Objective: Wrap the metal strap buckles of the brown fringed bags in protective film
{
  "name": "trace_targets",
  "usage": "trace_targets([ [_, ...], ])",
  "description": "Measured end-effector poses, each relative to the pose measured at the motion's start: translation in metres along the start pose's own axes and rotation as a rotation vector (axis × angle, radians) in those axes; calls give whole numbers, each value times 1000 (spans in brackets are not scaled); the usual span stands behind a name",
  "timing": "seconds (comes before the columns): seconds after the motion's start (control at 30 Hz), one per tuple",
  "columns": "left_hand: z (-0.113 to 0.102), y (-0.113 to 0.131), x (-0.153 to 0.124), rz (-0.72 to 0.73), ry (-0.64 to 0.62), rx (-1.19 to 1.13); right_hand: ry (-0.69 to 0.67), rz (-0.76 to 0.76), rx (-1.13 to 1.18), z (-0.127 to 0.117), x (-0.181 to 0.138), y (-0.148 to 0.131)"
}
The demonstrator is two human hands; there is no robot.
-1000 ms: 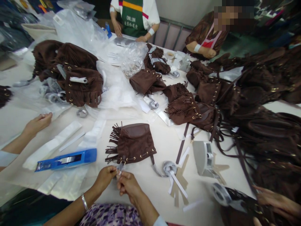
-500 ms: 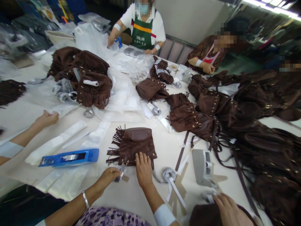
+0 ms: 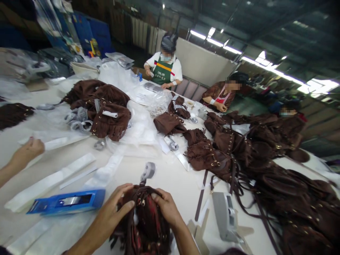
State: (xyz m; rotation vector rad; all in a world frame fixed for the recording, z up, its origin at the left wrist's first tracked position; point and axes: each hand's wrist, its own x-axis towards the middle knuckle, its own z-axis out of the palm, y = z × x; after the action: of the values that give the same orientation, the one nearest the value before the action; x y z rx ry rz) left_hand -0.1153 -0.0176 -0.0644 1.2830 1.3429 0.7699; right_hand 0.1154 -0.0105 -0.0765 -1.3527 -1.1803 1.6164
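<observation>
A dark brown fringed handbag (image 3: 145,232) stands upright at the front edge of the table, its mouth parted and its reddish inside partly showing. On its left rim is my left hand (image 3: 120,202), closed around the edge with the thumb over the top. My right hand (image 3: 165,206) grips the opposite rim, thumb pressed near a gold eyelet. From the far side of the bag sticks out a grey plastic-wrapped strap (image 3: 149,170). Fringe hangs blurred below my left wrist.
A blue tape dispenser (image 3: 67,202) lies at the left, a grey tape dispenser (image 3: 224,214) at the right. Brown bags (image 3: 289,177) pile up along the right side. More bags (image 3: 111,122) lie on plastic at the back left. A co-worker's hand (image 3: 29,152) is at far left.
The bag lay flat with my right hand on it and my left at its wrapped strap. Now both hands hold it upright at the rim, closer to me. The view has tilted up.
</observation>
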Motion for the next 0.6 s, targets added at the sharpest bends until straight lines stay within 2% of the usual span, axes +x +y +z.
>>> trace_targets([
  [0.1, 13, 3, 3, -10, -159, 81, 16, 39, 40, 12, -4, 23],
  [0.17, 15, 2, 6, -12, -199, 160, 45, 6, -30, 18, -12, 32],
  [0.27, 10, -3, 8, 15, -235, 298, 49, -30, -122, 26, -27, 31],
  [0.43, 2, -10, -1, 145, -145, 520, 97, -86, -407, 30, -51, 18],
  [0.6, -6, -27, -20, 446, -48, 812, 167, -279, -750, 27, -73, 26],
])
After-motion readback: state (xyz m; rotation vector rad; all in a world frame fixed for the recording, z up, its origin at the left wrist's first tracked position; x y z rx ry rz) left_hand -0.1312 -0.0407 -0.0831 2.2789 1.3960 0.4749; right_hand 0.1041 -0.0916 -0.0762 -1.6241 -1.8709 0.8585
